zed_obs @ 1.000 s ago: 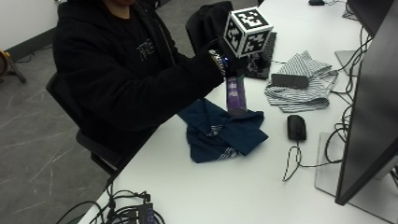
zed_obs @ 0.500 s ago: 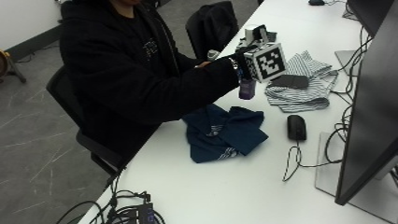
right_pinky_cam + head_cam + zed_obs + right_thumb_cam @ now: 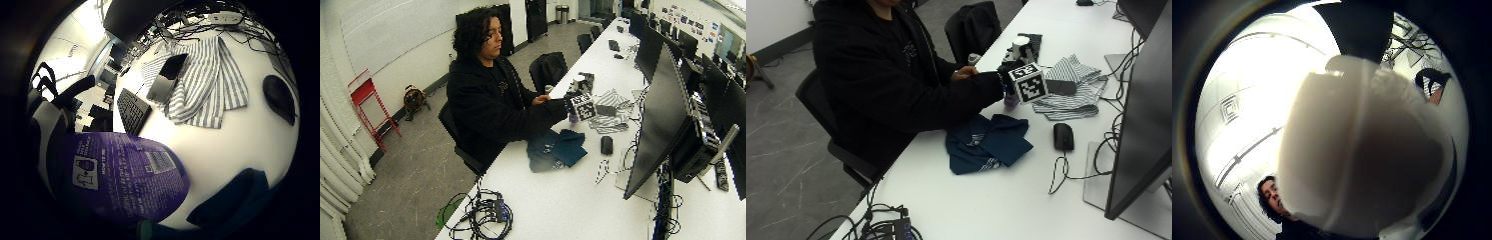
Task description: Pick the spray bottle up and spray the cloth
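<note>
A long white worktop (image 3: pixel 1012 200) carries one dark blue cloth (image 3: pixel 987 142), one striped cloth (image 3: pixel 1072 87), one mouse (image 3: pixel 1063 136), one keyboard (image 3: pixel 131 110) and monitors. One purple spray bottle (image 3: pixel 1011 98) with a white head is held upright above the worktop, beyond the blue cloth, the gloved right hand (image 3: pixel 1004 80) curled round it. Its label print is unreadable. The hand has moved farther from the person than half a second ago.

A person (image 3: pixel 889 85) in a black hooded sweatshirt, a small pale print on its chest, sits beside the white table (image 3: pixel 1012 200). The long, loose sleeves reach the wrists. A black glove covers the right hand (image 3: pixel 1007 80); the other hand (image 3: pixel 963 73) is bare.
</note>
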Tool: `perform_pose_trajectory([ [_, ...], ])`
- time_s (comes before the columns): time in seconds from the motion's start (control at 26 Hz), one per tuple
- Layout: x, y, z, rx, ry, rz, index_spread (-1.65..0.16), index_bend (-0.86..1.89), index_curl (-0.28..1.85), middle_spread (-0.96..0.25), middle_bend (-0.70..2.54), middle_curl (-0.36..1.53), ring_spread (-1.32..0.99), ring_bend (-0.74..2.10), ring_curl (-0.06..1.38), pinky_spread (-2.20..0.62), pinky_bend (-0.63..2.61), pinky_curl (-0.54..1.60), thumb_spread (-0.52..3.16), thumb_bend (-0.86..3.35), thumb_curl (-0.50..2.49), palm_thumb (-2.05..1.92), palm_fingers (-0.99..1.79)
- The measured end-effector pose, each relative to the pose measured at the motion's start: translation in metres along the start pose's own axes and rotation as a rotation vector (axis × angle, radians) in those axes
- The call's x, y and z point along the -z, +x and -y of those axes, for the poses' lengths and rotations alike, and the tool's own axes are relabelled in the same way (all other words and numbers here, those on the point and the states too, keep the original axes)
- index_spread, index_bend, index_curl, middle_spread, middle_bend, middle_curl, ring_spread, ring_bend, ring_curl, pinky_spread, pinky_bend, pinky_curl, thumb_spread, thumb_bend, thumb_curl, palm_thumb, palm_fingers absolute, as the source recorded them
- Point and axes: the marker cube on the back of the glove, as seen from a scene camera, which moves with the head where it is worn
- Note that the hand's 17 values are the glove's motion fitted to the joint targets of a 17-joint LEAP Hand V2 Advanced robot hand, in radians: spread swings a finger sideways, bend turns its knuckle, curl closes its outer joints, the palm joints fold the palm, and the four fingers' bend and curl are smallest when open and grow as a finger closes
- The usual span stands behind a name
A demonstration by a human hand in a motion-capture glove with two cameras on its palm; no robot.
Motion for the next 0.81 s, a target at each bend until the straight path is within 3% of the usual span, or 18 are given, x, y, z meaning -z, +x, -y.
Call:
perform_pose_trajectory([
  [0.81,-0.010,0.020,-0.004,0.027,0.063,0.021,-0.30,0.25,0.55,-0.20,0.55,0.49,-0.24,0.60,0.45,-0.32,0.43,0.39,0.32,-0.04,0.75,0.88,1.39],
])
